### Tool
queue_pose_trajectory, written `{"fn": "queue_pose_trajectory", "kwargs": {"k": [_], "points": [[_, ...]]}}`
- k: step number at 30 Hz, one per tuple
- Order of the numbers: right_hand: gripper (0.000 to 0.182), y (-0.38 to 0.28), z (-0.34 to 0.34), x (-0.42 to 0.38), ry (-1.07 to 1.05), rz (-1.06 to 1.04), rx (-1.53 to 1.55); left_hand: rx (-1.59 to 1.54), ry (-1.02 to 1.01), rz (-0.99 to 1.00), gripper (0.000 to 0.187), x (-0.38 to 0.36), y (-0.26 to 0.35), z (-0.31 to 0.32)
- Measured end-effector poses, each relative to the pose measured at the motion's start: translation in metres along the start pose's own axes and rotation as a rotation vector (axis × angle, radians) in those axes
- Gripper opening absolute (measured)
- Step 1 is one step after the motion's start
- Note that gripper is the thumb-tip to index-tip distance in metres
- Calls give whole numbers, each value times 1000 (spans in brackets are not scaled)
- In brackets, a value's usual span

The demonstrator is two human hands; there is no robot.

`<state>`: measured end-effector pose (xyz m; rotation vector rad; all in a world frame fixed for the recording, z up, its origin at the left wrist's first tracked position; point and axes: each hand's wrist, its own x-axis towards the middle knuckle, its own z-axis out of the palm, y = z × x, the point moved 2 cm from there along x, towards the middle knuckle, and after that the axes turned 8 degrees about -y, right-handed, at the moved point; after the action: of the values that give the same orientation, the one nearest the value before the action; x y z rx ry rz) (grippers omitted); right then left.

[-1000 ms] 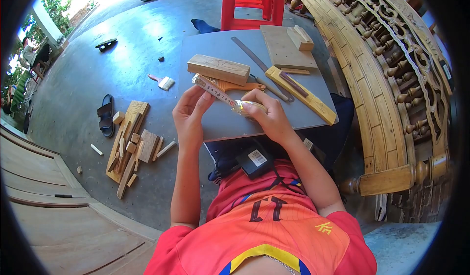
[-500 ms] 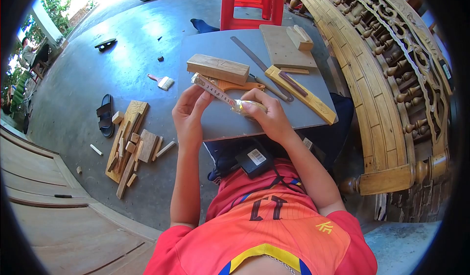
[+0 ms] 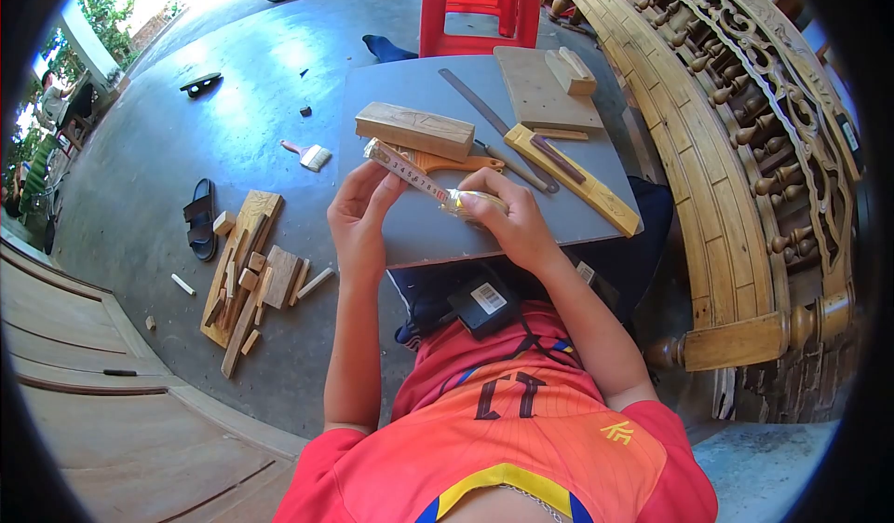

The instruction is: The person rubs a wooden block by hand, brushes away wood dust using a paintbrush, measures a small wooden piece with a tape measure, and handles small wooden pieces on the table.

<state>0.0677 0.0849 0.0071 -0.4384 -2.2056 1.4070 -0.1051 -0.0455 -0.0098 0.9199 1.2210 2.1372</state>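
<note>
A tape measure (image 3: 415, 180) is pulled out a short way, its numbered blade slanting between my two hands above the grey board. My left hand (image 3: 361, 208) pinches the blade near its free end. My right hand (image 3: 510, 217) is wrapped round the shiny case. Just beyond the blade lie a wooden block (image 3: 415, 130) and an orange-brown wooden tool (image 3: 447, 163), partly covered by the block. To the right are a dark-handled tool (image 3: 514, 163), a metal ruler (image 3: 477, 98) and a long yellowish wood piece (image 3: 577, 184) with a brown strip on it.
A flat wood panel (image 3: 535, 90) carries a small block at the board's far right. Wood offcuts (image 3: 250, 276), a paintbrush (image 3: 307, 155) and a sandal (image 3: 199, 220) lie on the floor at left. A red stool (image 3: 475, 46) stands behind; a carved wooden bench (image 3: 717, 197) lines the right.
</note>
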Motion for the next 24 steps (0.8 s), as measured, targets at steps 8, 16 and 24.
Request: {"fn": "queue_pose_trajectory", "kwargs": {"k": [8,16,24], "points": [[39,0,0,0,-2,7,6,14,0,-1,34,0,-1,-1],[40,0,0,0,6,-8,8,-6,-8,6,34,0,-1,-1],[40,1,1,0,0,4,27,-17,-5,3,35,0,1,1]]}}
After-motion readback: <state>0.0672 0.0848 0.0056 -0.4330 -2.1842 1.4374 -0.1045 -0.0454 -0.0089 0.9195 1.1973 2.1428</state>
